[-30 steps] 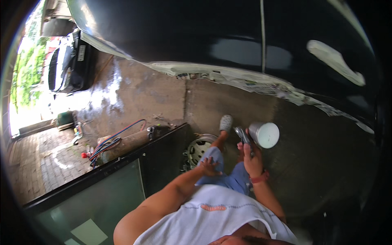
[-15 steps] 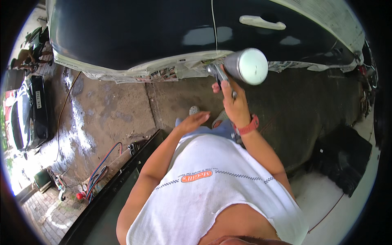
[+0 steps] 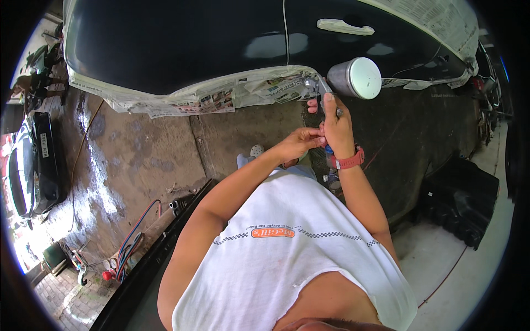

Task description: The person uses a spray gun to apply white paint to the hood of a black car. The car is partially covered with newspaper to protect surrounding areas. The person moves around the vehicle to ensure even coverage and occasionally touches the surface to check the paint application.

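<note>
Right hand (image 3: 338,129): closed around the spray gun (image 3: 313,86); red band (image 3: 348,161) at the wrist.
Left hand (image 3: 302,142): fingers drawn narrow, tips at the heel of the right hand, just beside a blue fitting (image 3: 329,149); whether they pinch anything cannot be told.
Spray gun: on the far side of the left hand from the body, its head up and to the left of the right palm.
Long axis: runs from the grip away from the body toward the car (image 3: 182,44), leaning left.
Nearer hand: right, in contact; left lies near the grip's lower end, apart from the head.
Cup (image 3: 342,78): right of the head, white lid (image 3: 366,79) facing the camera; true tilt cannot be told.
Paper (image 3: 210,102): hangs along the car's lower edge; the head overlaps it in view, contact unclear.
Handle (image 3: 345,26): covered in pale material, beyond the cup.
</note>
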`<state>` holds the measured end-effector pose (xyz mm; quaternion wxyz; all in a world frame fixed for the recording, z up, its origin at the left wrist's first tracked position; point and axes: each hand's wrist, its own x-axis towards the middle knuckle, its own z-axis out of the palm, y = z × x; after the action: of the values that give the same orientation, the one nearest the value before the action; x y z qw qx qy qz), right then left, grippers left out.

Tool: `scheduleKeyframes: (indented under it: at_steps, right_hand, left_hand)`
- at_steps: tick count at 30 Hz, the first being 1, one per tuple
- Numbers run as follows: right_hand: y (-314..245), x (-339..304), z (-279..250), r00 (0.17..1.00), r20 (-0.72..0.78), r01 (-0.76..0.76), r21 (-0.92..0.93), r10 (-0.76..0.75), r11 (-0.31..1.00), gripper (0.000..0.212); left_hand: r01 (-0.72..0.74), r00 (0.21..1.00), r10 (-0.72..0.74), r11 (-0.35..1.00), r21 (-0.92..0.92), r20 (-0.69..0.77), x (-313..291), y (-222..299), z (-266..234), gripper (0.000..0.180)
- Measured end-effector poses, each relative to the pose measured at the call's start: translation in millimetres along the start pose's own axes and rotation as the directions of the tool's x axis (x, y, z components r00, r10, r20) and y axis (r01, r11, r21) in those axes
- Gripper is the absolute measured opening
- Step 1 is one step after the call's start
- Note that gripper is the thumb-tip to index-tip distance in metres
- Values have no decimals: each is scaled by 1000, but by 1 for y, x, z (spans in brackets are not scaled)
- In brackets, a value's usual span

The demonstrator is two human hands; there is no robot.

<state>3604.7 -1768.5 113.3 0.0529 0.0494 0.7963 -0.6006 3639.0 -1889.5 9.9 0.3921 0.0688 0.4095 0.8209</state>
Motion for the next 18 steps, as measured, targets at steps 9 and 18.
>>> scheduleKeyframes:
  at_steps: [9,18]
  right_hand:
    - [-11,2,13,995,102,-2,71,-5,998,51]
    - [-5,25,32,981,177,56,129,-78,990,52]
  left_hand:
    - [-174,976,184,980,91,-117,-8,-14,-11,26]
    - [-209,946,230,971,114,-228,-16,-6,-18,25]
